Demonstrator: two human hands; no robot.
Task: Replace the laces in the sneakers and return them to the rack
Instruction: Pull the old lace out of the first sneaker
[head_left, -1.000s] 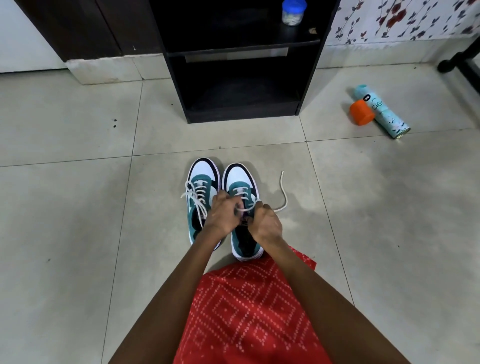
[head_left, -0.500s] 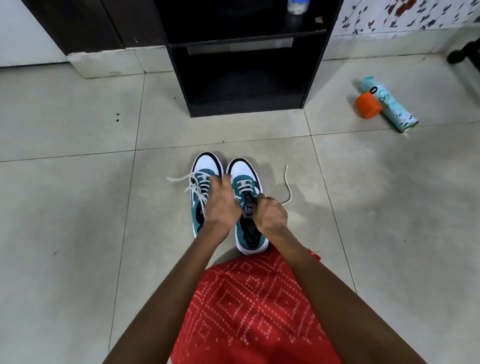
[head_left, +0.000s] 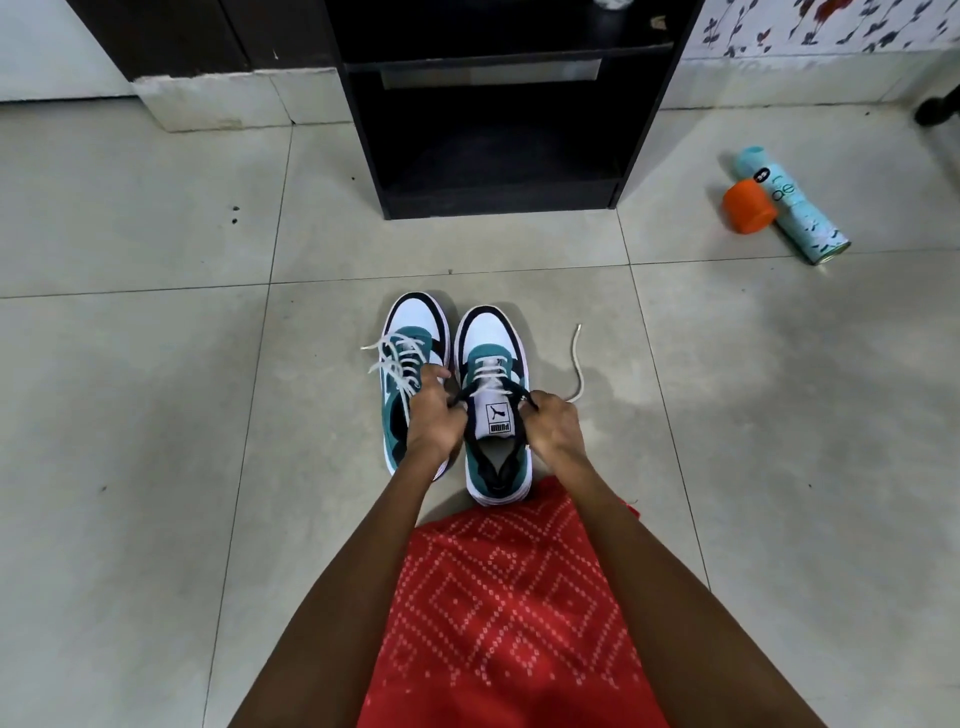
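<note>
Two teal, white and black sneakers stand side by side on the tiled floor, toes pointing away from me. The left sneaker (head_left: 410, 332) has loose white laces spilling over its left side. The right sneaker (head_left: 491, 338) is laced near the toe, and its tongue with a logo label stands up between my hands. My left hand (head_left: 431, 415) pinches the left edge of that shoe's opening and my right hand (head_left: 553, 423) pinches the right edge. One white lace end (head_left: 576, 358) trails on the floor to the right.
A black shoe rack (head_left: 498, 197) with open shelves stands just beyond the sneakers. A teal spray can (head_left: 795, 208) lies on the floor at the right with an orange roll (head_left: 748, 207) against it. A red patterned garment (head_left: 509, 613) covers my lap.
My hands have moved apart to the two sides of the right sneaker, baring its tongue. The left sneaker's laces now lie spread out to the left. The view has tilted down slightly.
</note>
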